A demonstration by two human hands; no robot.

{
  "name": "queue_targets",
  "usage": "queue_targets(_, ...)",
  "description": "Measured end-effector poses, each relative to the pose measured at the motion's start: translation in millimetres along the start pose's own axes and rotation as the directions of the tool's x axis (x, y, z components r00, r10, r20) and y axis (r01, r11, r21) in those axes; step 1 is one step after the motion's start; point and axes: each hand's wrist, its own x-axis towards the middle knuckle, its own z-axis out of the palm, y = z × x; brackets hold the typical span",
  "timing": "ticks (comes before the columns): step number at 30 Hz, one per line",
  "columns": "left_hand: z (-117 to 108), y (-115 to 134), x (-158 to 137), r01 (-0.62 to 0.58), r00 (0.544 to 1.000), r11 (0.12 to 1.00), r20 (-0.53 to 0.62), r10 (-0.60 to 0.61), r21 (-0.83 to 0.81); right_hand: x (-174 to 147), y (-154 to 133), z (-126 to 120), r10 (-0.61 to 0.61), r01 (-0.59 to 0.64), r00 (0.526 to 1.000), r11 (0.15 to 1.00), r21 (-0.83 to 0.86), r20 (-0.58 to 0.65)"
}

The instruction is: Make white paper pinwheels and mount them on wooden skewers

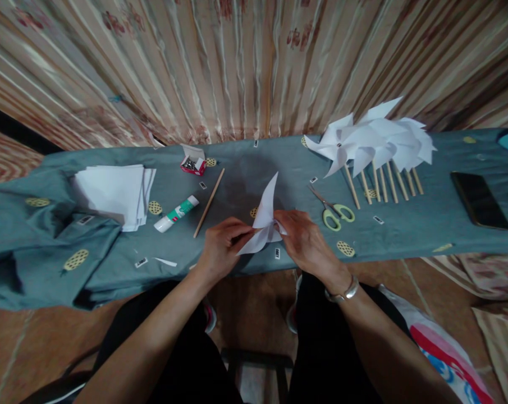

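Note:
Between my hands, above the table's near edge, is a white paper pinwheel (265,209) with curved, folded blades and no stick visible on it. My left hand (222,246) pinches its lower left blade between thumb and fingers. On the other side my right hand (301,238), with a silver bracelet at the wrist, is closed on the right part of the paper near the centre. The fingertips partly hide the folds. A wooden stick (209,202) lies just left of the pinwheel. To the right rest scissors (332,213) with green handles.
Finished pinwheels (375,140) on sticks lie at the back right, near a black phone (480,200). A glue stick (177,214), an open red box (193,163) of small metal pins and a stack of white paper (113,191) are on the left. A curtain (245,73) hangs behind.

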Motion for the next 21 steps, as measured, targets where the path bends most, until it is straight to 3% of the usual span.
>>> queue_targets(13,-1.2,2.1,-3.6,-0.079,0.997,0.995,-0.006,0.079,0.057,-1.0,0.4,3.6,-0.023,0.023,1.0,1.0,0.006,-0.006)
queue_targets(21,-3.3,1.2,-4.3,-0.038,0.999,0.998,0.016,0.037,0.05,-1.1,-1.2,4.3,-0.02,0.02,1.0,1.0,-0.006,0.014)
